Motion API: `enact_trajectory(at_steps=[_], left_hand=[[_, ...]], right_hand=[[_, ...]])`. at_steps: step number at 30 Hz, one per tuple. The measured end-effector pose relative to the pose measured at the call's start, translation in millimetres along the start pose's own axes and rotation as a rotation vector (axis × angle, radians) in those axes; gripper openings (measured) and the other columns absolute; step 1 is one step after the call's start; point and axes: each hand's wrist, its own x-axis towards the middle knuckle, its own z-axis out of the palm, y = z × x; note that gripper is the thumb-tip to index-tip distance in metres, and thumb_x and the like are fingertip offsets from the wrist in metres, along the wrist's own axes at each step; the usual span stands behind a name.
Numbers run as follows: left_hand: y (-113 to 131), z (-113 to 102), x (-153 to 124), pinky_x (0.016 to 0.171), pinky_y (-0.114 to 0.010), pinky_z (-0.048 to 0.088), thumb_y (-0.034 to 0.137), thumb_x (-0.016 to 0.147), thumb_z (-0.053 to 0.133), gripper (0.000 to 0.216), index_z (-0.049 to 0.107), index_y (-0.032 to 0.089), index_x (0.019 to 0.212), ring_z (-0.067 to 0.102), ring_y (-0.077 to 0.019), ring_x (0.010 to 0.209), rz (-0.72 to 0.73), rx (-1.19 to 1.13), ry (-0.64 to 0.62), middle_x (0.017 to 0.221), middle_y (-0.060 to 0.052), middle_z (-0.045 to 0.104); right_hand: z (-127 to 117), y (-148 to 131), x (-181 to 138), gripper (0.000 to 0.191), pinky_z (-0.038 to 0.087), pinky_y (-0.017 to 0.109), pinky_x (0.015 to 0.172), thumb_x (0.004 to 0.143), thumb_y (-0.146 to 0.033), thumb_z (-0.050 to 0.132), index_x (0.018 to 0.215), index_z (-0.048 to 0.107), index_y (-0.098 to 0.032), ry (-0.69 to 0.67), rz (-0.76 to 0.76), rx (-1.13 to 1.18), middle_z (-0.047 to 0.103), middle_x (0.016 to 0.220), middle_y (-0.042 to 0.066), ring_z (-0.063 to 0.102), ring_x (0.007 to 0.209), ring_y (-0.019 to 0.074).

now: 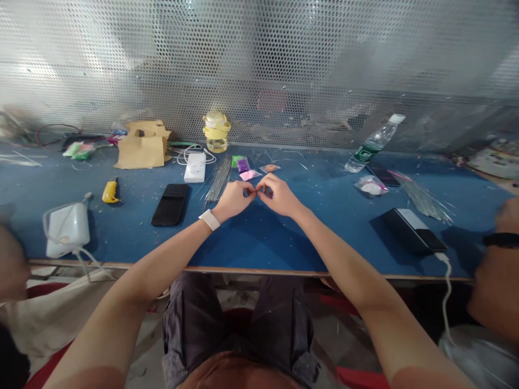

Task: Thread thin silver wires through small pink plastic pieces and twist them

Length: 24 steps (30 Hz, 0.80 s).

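My left hand point(236, 198) and my right hand point(278, 195) meet fingertip to fingertip above the middle of the blue table point(259, 243). Both are closed in a pinch. Whatever lies between the fingers is too small to name. Just left of my left hand is a bundle of thin grey wires point(219, 178). Beyond the hands lie small packets: a green one point(237, 161), a purple one point(243, 165) and a pink one point(249, 174). A clear bag with something orange-brown point(270, 168) is right behind my right hand.
A black phone point(170, 204), white power bank point(195, 167) and yellow cutter point(110, 191) lie left. A yellow-lidded cup point(217, 132) stands by the perforated metal panel point(259, 65). Rightward are a tilted water bottle point(373, 145), black box point(414, 232) and another person's arm point(497, 275).
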Motion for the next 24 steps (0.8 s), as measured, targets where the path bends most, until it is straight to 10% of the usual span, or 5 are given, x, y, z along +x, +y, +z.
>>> enact_trajectory(at_steps=[24], left_hand=[[-0.9, 4.2, -0.9, 0.082, -0.031, 0.055, 0.009, 0.097, 0.077, 0.013, 0.087, 0.017, 0.094, 0.073, -0.0188, 0.074, 0.023, 0.153, -0.052, 0.087, -0.006, 0.085]], right_hand=[[-6.0, -8.5, -1.0, 0.013, 0.062, 0.055, 0.109, 0.101, -0.016, 0.062, 0.11, 0.069, -0.022, -0.133, -0.076, -0.332, 0.077, 0.12, 0.016, 0.073, 0.124, 0.0369]])
